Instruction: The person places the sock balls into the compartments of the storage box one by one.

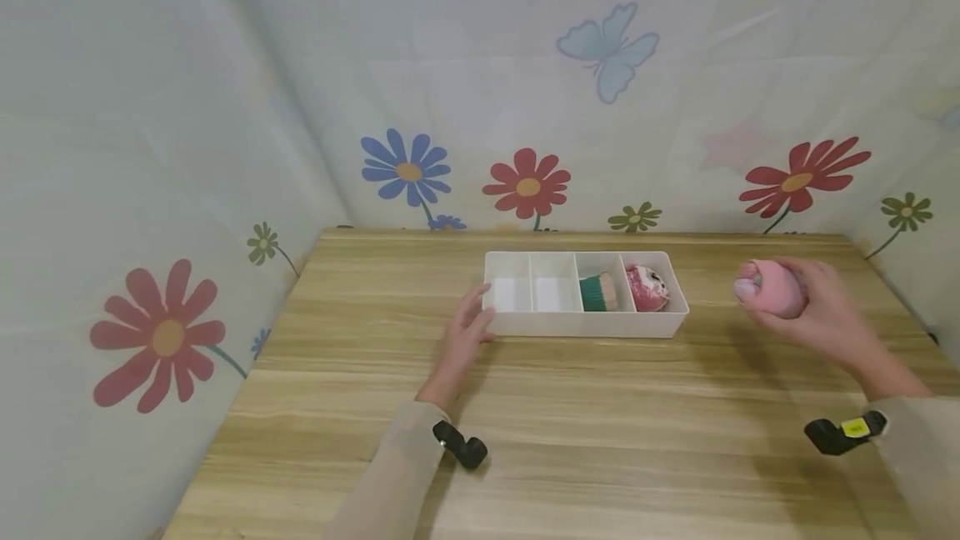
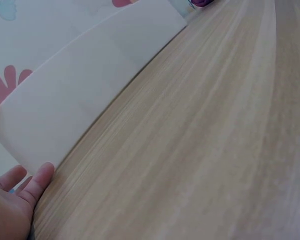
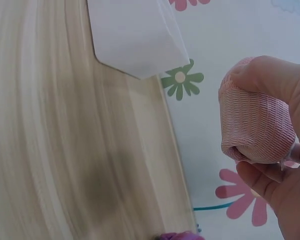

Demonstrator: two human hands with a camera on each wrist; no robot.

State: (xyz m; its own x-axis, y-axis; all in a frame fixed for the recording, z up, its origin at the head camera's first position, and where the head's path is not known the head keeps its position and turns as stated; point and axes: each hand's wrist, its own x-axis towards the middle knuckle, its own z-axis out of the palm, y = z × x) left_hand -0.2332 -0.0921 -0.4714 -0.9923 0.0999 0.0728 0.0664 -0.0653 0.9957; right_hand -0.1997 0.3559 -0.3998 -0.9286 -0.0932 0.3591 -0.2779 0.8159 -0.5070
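Observation:
A white four-compartment box (image 1: 585,325) stands on the wooden table. My left hand (image 1: 459,340) touches its left end, fingers by the end wall and thumb near the front corner. In the left wrist view the thumb (image 2: 42,176) is at the box's lower corner. My right hand (image 1: 828,315) grips a pink rolled-up sock (image 3: 255,120), ribbed knit, in the air to the right of the box. A green and tan rolled sock (image 1: 597,293) lies in the third compartment from the left, a red and white one (image 1: 648,288) in the rightmost. The two left compartments hold nothing.
The wooden table (image 1: 585,440) ends at the back against a flower-print cloth (image 1: 465,65), which also hangs at both sides. A purple thing (image 3: 181,236), mostly cut off, shows at the right wrist view's bottom edge.

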